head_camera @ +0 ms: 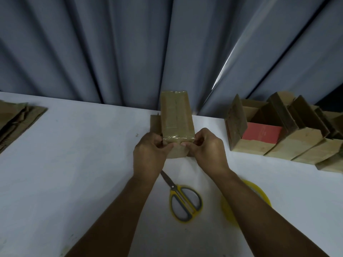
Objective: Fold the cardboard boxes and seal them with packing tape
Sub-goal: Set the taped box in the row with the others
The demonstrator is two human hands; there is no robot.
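A narrow brown cardboard box [176,113] lies on the white table [78,145], its long top face covered with clear tape that wraps over the near edge. My left hand [149,156] grips the box's near left corner, thumb pressed on the near end face. My right hand [206,149] grips the near right corner the same way, its thumb tip almost meeting the left one. A side flap sticks out on the left of the box. Yellow-handled scissors [182,200] lie between my forearms. A yellow roll of packing tape [259,191] is partly hidden under my right forearm.
A row of folded boxes [289,138] with raised flaps stands at the right, one showing a red panel. A stack of flat cardboard [16,119] lies at the left edge. A grey curtain [130,45] hangs behind the table's far edge.
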